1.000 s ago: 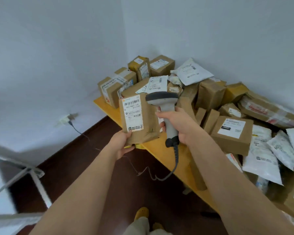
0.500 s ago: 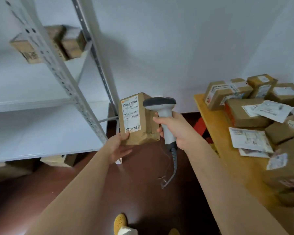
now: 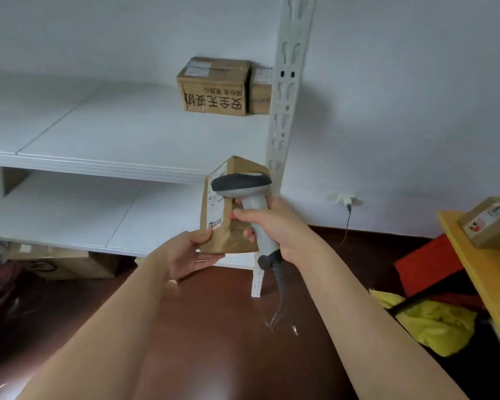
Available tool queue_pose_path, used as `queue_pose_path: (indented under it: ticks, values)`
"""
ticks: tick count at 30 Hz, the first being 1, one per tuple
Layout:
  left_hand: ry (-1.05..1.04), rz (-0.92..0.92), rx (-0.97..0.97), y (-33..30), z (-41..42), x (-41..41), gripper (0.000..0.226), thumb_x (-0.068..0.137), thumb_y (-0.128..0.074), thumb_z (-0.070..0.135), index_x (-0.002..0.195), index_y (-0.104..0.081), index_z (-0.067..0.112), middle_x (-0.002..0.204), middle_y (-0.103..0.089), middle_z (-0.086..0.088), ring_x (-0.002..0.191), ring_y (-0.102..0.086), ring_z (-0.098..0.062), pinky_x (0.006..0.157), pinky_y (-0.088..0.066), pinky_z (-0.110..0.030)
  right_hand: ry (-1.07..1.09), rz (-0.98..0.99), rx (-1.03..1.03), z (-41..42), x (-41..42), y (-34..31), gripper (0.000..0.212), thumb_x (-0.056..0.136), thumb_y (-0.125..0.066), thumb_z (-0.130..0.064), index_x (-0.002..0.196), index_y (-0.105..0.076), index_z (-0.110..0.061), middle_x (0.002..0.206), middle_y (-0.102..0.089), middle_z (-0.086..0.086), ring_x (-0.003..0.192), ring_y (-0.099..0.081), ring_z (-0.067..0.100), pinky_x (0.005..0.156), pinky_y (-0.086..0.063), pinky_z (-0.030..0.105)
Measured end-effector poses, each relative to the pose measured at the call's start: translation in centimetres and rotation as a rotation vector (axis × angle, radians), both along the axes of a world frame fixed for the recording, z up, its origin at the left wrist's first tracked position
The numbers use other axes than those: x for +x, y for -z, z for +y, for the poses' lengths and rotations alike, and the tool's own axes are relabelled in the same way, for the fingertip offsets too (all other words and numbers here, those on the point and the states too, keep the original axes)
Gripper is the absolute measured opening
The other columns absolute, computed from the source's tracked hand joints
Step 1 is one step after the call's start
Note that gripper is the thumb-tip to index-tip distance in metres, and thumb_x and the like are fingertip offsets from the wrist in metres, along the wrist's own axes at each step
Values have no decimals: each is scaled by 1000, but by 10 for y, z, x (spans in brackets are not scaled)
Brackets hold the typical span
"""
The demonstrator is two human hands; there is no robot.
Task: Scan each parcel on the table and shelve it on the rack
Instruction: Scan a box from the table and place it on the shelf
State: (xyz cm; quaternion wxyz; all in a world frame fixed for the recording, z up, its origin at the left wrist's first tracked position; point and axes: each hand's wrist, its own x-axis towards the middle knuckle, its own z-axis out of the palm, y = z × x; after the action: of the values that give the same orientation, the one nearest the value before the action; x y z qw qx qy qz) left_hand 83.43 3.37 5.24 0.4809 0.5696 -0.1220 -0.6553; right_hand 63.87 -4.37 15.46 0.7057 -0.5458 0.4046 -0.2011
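**Now: a parcel held up with a scanner in front of the rack**

Centrally, a brown paper parcel (image 3: 228,209) stands upright in the air, its white label facing about 9 o'clock. The left hand (image 3: 189,255) holds it from beneath at 7 o'clock, thumb pressed on the lower front edge and fingers curled under the base. The right hand (image 3: 272,223) sits at 3 o'clock of the parcel, fingers wrapped tightly round the grip of a grey barcode scanner (image 3: 243,186). The scanner's dark head crosses in front of the parcel's upper half, and its cable (image 3: 279,295) hangs down toward 6 o'clock.

Behind the parcel is a white metal rack (image 3: 98,166) with two shelves in sight and a slotted upright post (image 3: 286,96) at 12 o'clock. On the upper shelf, at 12 o'clock, a cardboard box (image 3: 214,88) with printed characters sits touching a smaller box (image 3: 260,93) beside the post. At 3 o'clock, near the frame edge, a yellow table (image 3: 474,255) carries another taped box (image 3: 491,223). Below it, at 4 o'clock, lie a red item (image 3: 427,261) and a yellow-green bag (image 3: 433,324) on the dark floor (image 3: 214,327). A wall plug (image 3: 344,199) sits at 2 o'clock.
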Motion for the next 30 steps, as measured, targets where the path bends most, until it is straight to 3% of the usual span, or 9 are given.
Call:
queue_pose_path:
  ticks: [3,6,11,15,19,21,24,26,30]
  values:
    - [-58,-28,-54,-14,0,48,51,76,-70,34,121,-64,12,114,-70,-10,92,-72,-25,69,-58,-27,-6,-7,-50,2,48,-8,32,85,-75,-18,115,-64,-11,93,-72,6,53,-59,8,53,-49,24]
    - [-146,-41,-112,-26,-20,74,38,83,-71,31,116,-67,12,105,-69,-5,78,-72,-18,66,-56,-23,53,-35,-83,-9,80,-16,28,88,-74,-19,112,-64,-10,79,-66,3,53,-59,8,53,-48,24]
    - [-267,-162,-157,-43,-70,98,25,84,-75,26,101,-72,8,85,-73,-3,67,-67,-17,61,-54,-19,190,-34,-119,-44,115,-22,26,89,-71,-19,113,-62,-13,71,-62,1,50,-58,5,51,-47,20]
    - [-345,-294,-156,-55,-120,116,26,83,-77,25,93,-71,2,81,-70,-6,59,-65,-16,58,-53,-19,251,-50,-123,-81,140,-24,25,90,-69,-16,114,-61,-15,76,-63,1,51,-58,7,52,-48,20]
    - [-271,-401,-110,-66,-176,128,28,81,-79,27,89,-71,2,81,-68,-9,60,-62,-19,56,-55,-19,280,-10,-162,-123,156,-28,23,91,-67,-15,113,-60,-15,74,-61,2,55,-58,8,55,-49,22]
    - [-215,-439,-88,-67,-202,129,29,80,-80,28,88,-70,2,80,-66,-10,59,-60,-19,55,-57,-21,313,0,-158,-143,159,-32,23,91,-67,-14,112,-59,-15,74,-61,4,51,-57,7,50,-48,19]
    - [-168,-470,-80,-66,-238,125,31,79,-81,31,85,-71,2,74,-64,-7,58,-58,-19,71,-61,-27,385,40,-160,-168,160,-35,22,91,-67,-15,111,-60,-17,77,-62,3,45,-56,2,42,-44,14]
    - [-137,-435,-93,-64,-259,121,28,79,-81,28,84,-71,3,77,-66,-7,62,-60,-18,80,-60,-31,439,46,-158,-178,160,-34,22,90,-68,-15,110,-60,-18,78,-63,2,42,-56,-1,42,-44,13]
    - [-82,-264,-200,-63,-294,116,26,83,-77,12,100,-69,-6,100,-69,-15,82,-66,-20,82,-58,-26,525,40,-181,-185,156,-31,15,91,-66,-14,100,-59,-22,77,-63,-2,46,-57,1,45,-45,16]
